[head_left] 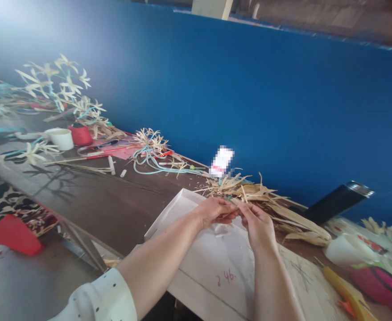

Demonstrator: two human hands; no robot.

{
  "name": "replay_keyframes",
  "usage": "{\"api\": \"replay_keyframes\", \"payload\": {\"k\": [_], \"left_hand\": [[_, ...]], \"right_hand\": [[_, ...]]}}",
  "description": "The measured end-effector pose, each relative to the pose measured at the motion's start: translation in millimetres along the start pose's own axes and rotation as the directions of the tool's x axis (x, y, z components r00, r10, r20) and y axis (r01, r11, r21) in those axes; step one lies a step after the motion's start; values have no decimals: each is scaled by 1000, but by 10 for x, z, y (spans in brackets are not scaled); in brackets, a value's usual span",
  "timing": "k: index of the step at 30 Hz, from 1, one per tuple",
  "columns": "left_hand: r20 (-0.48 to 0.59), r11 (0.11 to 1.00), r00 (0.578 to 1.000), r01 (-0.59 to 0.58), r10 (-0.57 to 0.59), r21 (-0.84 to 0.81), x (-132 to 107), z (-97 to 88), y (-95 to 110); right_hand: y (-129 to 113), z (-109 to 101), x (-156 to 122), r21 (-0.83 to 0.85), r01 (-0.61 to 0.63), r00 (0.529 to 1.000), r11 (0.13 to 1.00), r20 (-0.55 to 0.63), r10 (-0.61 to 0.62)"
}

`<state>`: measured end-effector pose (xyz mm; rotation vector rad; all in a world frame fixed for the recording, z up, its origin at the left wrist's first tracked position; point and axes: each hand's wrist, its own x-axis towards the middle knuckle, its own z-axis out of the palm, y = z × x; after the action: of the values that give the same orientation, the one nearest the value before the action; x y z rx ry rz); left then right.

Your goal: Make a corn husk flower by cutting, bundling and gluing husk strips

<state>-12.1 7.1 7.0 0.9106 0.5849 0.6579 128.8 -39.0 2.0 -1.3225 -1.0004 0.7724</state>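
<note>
My left hand (217, 210) and my right hand (257, 223) meet over a shallow white cardboard box (182, 209). Fingertips of both are pinched together on a small piece of pale dried husk (236, 202), mostly covered by the fingers. A short pale strip (244, 193) sticks up just above the right fingertips; whether it belongs to that piece I cannot tell. Right behind the hands lies a heap of dried husk (266, 196), long and tan. Handwritten red marks (227, 277) show on the pale surface under my forearms.
Husk flowers (65, 82) on blue stems stand at the left, near a white cup (60, 139) and a red roll (81, 135). Blue-wrapped stems (149, 167) lie mid-table. A dark flask (338, 203) leans by the blue wall; a yellow-handled tool (346, 292) is at the right.
</note>
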Motion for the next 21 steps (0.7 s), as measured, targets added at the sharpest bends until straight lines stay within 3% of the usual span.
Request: {"api": "replay_keyframes", "payload": {"k": [8, 21], "left_hand": [[39, 994, 997, 73, -70, -85, 8, -23, -1], [24, 998, 1000, 18, -16, -67, 29, -18, -19]], "right_hand": [[-3, 13, -2, 75, -23, 1000, 997, 3, 22], [-63, 46, -18, 221, -71, 997, 973, 10, 71]]}}
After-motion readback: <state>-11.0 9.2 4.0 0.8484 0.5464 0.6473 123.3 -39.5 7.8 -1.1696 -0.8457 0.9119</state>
